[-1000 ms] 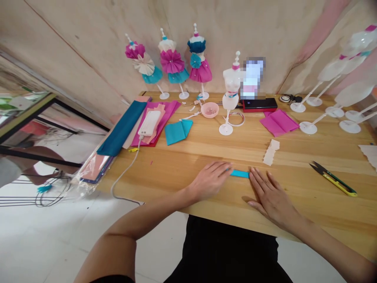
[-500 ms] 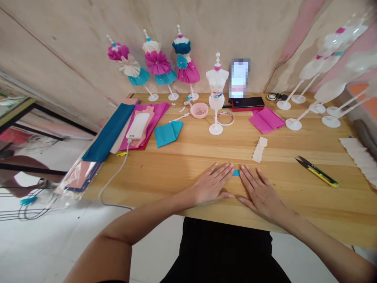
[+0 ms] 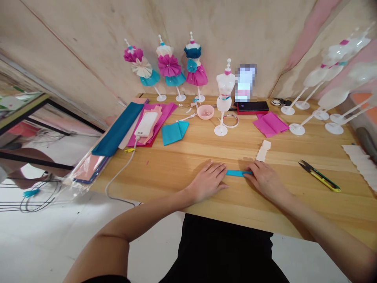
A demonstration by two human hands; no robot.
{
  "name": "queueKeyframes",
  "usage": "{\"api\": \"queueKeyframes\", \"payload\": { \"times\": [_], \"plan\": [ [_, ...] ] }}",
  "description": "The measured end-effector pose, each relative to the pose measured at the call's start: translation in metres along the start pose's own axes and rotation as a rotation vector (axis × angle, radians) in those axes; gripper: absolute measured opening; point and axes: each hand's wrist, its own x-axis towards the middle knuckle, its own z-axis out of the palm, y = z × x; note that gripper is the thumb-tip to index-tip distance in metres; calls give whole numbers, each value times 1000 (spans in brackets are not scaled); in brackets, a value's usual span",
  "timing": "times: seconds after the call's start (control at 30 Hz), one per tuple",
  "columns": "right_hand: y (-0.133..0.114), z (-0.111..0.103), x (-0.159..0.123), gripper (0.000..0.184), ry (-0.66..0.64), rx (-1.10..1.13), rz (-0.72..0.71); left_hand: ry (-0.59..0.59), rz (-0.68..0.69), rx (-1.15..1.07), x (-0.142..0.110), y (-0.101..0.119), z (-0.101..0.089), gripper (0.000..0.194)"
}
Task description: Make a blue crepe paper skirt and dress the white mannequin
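A narrow blue strip (image 3: 236, 173), paper or fabric, lies flat on the wooden table between my hands. Spread fingers of my left hand (image 3: 207, 181) press down on its left end. At the other end, my right hand (image 3: 264, 181) pinches the strip between thumb and fingertips. Just behind my right hand lies a cream scalloped piece (image 3: 263, 150), its lower end partly covered by the fingers. Farther right rest yellow-handled thread snips (image 3: 319, 175). A white mannequin stand (image 3: 226, 84) with pink and blue bands at its waist stands behind the strip.
Three small dressed mannequins (image 3: 169, 68) stand along the wall, with several bare ones (image 3: 312, 76) at right. A pink bowl (image 3: 205, 112), folded teal sheet (image 3: 173, 132), magenta sheet (image 3: 271, 124), power bank (image 3: 252, 107) and phone (image 3: 245, 82) lie behind. A white cable (image 3: 120, 179) crosses the left side.
My right hand has gone from lying flat to pinching the strip's right end. The hands are farther apart, so more of the blue strip shows. The camera view has shifted slightly.
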Motion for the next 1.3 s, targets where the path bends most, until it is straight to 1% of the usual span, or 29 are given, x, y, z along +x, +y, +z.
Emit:
{"api": "queueKeyframes", "payload": {
  "times": [0.07, 0.13, 0.2, 0.27, 0.33, 0.43, 0.5, 0.53, 0.57, 0.6, 0.63, 0.67, 0.73, 0.77, 0.83, 0.9, 1.0, 1.07, 1.1, 1.17, 1.23, 1.3],
  "plan": [
    [2, 2, 1, 22, -3, 65, -29, 9, -26, -53, 3, 0, -3, 56],
    [1, 4, 0, 21, 4, 106, -59, 3, -89, -139, 10, -2, -9, 62],
    [0, 3, 0, 21, 14, 134, -80, -8, -142, -241, 22, -5, -14, 71],
    [-1, -1, 1, 20, 14, 165, -104, -31, -134, -348, 39, -9, -18, 72],
    [-1, -7, 2, 20, 4, 175, -138, -72, -89, -461, 56, -13, -21, 62],
    [5, -18, 6, 22, -1, 171, -162, -222, -16, -686, 77, -16, -24, 44],
    [9, -24, 11, 22, 38, 241, -88, -318, -9, -833, 87, -15, -26, 39],
    [11, -27, 15, 22, 81, 318, -15, -327, -26, -888, 92, -14, -26, 37],
    [12, -29, 20, 25, 126, 424, 71, -298, -56, -922, 96, -12, -26, 35],
    [12, -30, 26, 33, 160, 555, 154, -233, -99, -932, 100, -10, -27, 33],
    [11, -32, 32, 41, 176, 691, 228, -144, -151, -919, 103, -8, -26, 32],
    [10, -32, 39, 45, 174, 816, 283, -48, -204, -894, 106, -6, -26, 31],
    [6, -32, 51, 39, 164, 993, 352, 109, -289, -861, 111, -3, -22, 30],
    [5, -31, 56, 34, 175, 1045, 373, 147, -313, -875, 112, -2, -20, 29],
    [2, -28, 64, 30, 221, 1118, 401, 156, -326, -973, 115, -1, -13, 31],
    [3, -25, 69, 30, 236, 1177, 400, 112, -321, -1170, 116, -2, -5, 40],
    [8, -26, 74, 29, 164, 1280, 366, -12, -347, -1627, 118, -8, 4, 60],
    [12, -28, 77, 28, 79, 1356, 338, -63, -373, -1840, 118, -12, 7, 68],
    [14, -29, 78, 28, 32, 1386, 325, -63, -382, -1886, 118, -14, 9, 68],
    [17, -29, 81, 30, -38, 1413, 313, -38, -386, -1902, 118, -16, 12, 62],
    [19, -28, 84, 32, -45, 1397, 320, -12, -386, -1885, 117, -18, 15, 56],
    [20, -25, 86, 33, -10, 1357, 319, 21, -389, -1862, 117, -21, 17, 52]
  ]
}}
